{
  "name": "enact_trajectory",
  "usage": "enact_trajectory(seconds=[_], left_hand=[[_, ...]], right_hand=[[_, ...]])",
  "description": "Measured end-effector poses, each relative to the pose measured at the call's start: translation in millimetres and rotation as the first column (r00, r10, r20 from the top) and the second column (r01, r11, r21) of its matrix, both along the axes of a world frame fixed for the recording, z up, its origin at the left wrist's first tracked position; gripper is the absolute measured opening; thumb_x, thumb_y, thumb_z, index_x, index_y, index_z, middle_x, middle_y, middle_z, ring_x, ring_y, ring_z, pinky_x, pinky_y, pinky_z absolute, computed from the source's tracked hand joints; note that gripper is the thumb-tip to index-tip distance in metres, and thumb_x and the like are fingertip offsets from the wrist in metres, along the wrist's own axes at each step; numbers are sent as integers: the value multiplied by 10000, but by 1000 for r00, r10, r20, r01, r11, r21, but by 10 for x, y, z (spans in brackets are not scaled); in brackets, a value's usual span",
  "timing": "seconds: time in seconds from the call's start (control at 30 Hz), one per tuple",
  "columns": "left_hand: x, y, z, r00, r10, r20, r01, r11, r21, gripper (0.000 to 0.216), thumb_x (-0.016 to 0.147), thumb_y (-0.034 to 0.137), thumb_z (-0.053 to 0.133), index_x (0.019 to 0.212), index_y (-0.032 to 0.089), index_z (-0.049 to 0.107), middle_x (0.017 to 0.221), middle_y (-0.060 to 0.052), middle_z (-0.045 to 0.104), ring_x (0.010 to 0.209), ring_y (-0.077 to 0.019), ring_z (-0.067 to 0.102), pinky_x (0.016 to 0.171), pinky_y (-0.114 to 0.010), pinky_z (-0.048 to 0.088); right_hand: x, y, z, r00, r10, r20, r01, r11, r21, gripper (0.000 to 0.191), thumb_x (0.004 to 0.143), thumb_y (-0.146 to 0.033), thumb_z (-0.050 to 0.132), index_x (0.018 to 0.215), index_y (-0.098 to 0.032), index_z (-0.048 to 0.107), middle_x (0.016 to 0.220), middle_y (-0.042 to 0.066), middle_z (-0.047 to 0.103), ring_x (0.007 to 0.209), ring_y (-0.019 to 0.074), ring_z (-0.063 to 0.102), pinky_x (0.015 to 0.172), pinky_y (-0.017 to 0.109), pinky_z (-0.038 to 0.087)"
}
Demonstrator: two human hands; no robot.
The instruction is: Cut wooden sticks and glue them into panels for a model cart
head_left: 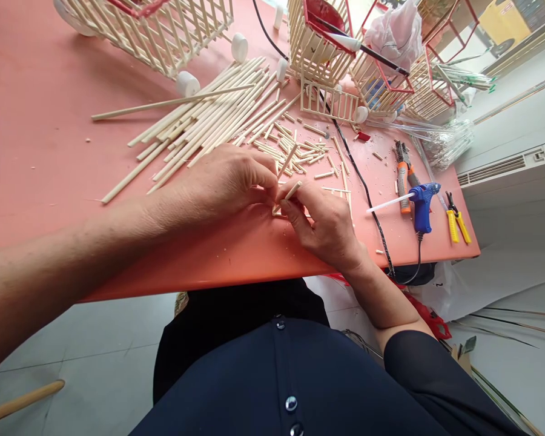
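Observation:
My left hand [229, 181] and my right hand [322, 221] meet over the pink table [40, 121] near its front edge. Both hands pinch short pale wooden sticks [291, 191] between their fingertips. One stick pokes up from between the fingers of my left hand, and another lies across the thumb of my right hand. A pile of long wooden sticks [209, 121] lies just behind my left hand. Many short cut stick pieces [300, 148] are scattered behind my fingers.
Stick-built cages [163, 30] stand at the back, some with red wire frames [376, 79]. A blue glue gun [420, 203] lies at the right with its black cord [363, 188] running across the table. Yellow-handled pliers [456, 221] and an orange-handled tool [403, 175] lie nearby.

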State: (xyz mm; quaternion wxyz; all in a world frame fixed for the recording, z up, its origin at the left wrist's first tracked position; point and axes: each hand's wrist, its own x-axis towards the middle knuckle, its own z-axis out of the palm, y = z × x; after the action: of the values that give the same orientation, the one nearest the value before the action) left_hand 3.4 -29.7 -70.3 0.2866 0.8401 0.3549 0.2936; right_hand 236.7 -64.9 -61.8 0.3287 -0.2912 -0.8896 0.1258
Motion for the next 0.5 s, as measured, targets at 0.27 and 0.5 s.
enact_trajectory(seconds=[0.27, 0.5], left_hand=[[3, -13, 13, 1000, -10, 1, 10, 1000, 16, 378, 1037, 352, 600, 781, 210, 840, 872, -54, 767, 851, -201, 655, 800, -333, 474], [5, -17, 40, 999, -34, 17, 33, 999, 33, 422, 1064, 307, 564, 760, 195, 836, 859, -56, 756, 817, -185, 622, 786, -345, 442]], right_hand=[[-26, -9, -5, 1000, 11, -15, -11, 999, 36, 149, 1223, -167, 559, 1106, -221, 633, 1036, 20, 786, 943, 145, 760, 897, 276, 595], [-4, -13, -23, 1000, -2, 26, 2, 1000, 28, 145, 1230, -161, 525, 1135, -226, 614, 1064, 30, 766, 981, 163, 750, 922, 306, 586]])
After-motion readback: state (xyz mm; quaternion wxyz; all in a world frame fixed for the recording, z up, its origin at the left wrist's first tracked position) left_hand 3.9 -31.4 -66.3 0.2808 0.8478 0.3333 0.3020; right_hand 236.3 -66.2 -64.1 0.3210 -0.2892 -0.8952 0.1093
